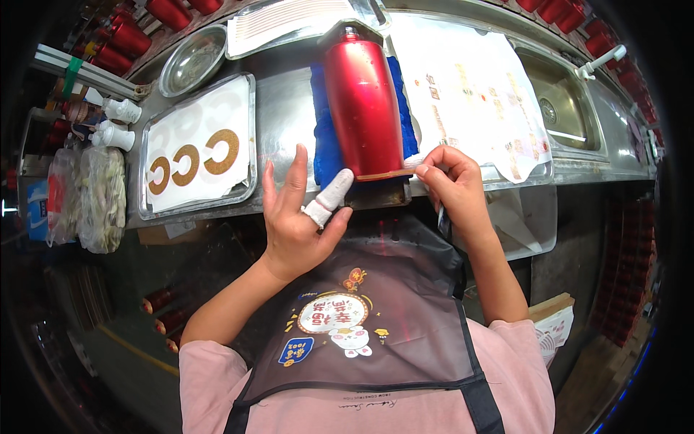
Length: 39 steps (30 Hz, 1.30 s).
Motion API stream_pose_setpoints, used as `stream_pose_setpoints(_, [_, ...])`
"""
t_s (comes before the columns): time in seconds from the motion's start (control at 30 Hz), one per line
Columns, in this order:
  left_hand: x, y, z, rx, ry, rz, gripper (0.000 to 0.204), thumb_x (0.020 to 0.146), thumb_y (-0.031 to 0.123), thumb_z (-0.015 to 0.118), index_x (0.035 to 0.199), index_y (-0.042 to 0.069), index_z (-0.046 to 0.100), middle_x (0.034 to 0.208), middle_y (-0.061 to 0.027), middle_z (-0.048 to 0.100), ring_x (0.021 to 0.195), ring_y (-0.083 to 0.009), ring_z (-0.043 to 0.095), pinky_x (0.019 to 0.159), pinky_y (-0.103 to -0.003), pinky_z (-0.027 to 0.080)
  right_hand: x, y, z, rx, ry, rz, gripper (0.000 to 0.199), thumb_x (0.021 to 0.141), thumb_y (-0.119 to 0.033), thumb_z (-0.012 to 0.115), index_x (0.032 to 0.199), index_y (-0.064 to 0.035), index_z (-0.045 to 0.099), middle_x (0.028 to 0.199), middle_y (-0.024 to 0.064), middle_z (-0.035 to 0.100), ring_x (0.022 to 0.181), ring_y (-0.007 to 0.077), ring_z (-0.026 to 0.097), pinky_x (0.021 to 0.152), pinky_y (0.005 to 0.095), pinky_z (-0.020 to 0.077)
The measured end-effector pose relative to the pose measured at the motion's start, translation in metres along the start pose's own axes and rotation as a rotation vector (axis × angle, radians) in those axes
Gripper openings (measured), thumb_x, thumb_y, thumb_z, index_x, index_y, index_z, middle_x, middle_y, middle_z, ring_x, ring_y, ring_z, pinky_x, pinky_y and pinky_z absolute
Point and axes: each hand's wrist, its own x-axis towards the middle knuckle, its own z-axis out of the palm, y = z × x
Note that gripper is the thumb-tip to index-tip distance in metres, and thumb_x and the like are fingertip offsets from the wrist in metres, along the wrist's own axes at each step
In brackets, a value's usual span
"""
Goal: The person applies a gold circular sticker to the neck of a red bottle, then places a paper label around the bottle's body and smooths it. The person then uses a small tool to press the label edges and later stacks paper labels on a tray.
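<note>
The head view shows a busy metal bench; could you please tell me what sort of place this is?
Probably a small workshop finishing bottles: a glossy red bottle lies on the metal bench, gold-brown C-shaped pieces sit on a tray, and more red vessels stand around.

A long, glossy red bottle (pixel 365 101) lies on a blue sheet (pixel 321 137), its neck toward twelve o'clock. At seven o'clock, the left hand (pixel 303 224) spreads its fingers, its white-wrapped index fingertip by the base. Toward five o'clock, the right hand (pixel 457 188) pinches a thin brown strip (pixel 383 176) running along the base. Near nine o'clock, a rectangular metal tray (pixel 252 137) bears golden C-shaped pieces (pixel 222 152).
</note>
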Motion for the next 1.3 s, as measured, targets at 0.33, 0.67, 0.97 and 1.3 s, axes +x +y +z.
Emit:
stream_pose_setpoints(0.33, [0.016, 0.003, -0.007, 0.074, -0.035, 0.136, 0.048, 0.074, 0.019, 0.078, 0.122, 0.021, 0.073, 0.153, -0.0295, 0.037, 0.128, -0.0429, 0.054, 0.11, -0.067, 0.024, 0.001, 0.002, -0.002, -0.007, -0.004, 0.003, 0.01, 0.091, -0.008, 0.064, 0.082, -0.0048, 0.059, 0.064, -0.0052, 0.053, 0.05, 0.0008, 0.043, 0.044, 0.0189, 0.0323])
stream_pose_setpoints(0.67, [0.034, 0.008, -0.01, 0.134, -0.021, 0.23, 0.045, 0.074, 0.02, 0.077, 0.119, 0.024, 0.074, 0.146, -0.0239, 0.05, 0.123, -0.0403, 0.058, 0.108, -0.065, 0.03, 0.001, -0.001, -0.001, 0.02, -0.018, 0.008, 0.011, 0.091, -0.008, 0.065, 0.082, -0.0044, 0.059, 0.064, -0.0047, 0.054, 0.049, 0.0012, 0.043, 0.044, 0.0188, 0.0326])
stream_pose_setpoints(0.97, [0.039, 0.011, -0.01, 0.136, 0.001, 0.264, 0.043, 0.074, 0.019, 0.076, 0.117, 0.022, 0.075, 0.144, -0.0223, 0.052, 0.119, -0.0401, 0.061, 0.106, -0.066, 0.032, -0.001, -0.006, -0.007, 0.024, -0.016, 0.073, 0.012, 0.089, -0.009, 0.069, 0.083, -0.0038, 0.061, 0.074, -0.0047, 0.057, 0.066, 0.0003, 0.046, 0.059, 0.0186, 0.0351])
stream_pose_setpoints(1.3, [0.056, 0.017, -0.002, 0.126, 0.027, 0.371, 0.033, 0.073, 0.016, 0.072, 0.105, 0.015, 0.077, 0.144, -0.0199, 0.054, 0.119, -0.043, 0.06, 0.104, -0.068, 0.034, 0.002, 0.0, -0.005, -0.022, -0.026, 0.046, 0.011, 0.089, -0.009, 0.069, 0.083, -0.0037, 0.061, 0.075, -0.004, 0.059, 0.064, 0.0013, 0.05, 0.058, 0.0183, 0.0384])
